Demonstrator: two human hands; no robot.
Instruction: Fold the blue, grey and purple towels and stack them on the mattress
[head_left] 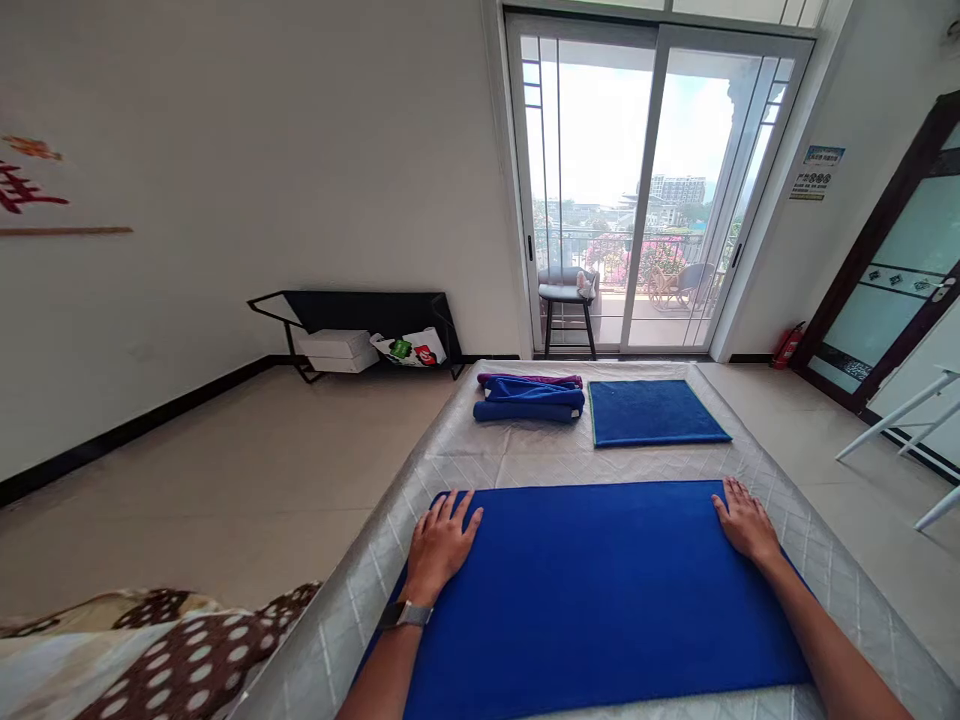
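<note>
A large blue towel lies spread flat on the pale quilted mattress. My left hand rests on its far left corner, fingers stretched out and apart. On the far right corner lies my right hand, palm down with the fingers extended. Beyond the towel, a smaller blue cloth with a light green edge lies flat. To its left is a stack of folded towels, blue with some purple at the back.
A polka-dot blanket lies at the lower left. A black rack with white boxes stands by the wall. Sliding glass doors are ahead. At the right are a fire extinguisher and white furniture legs.
</note>
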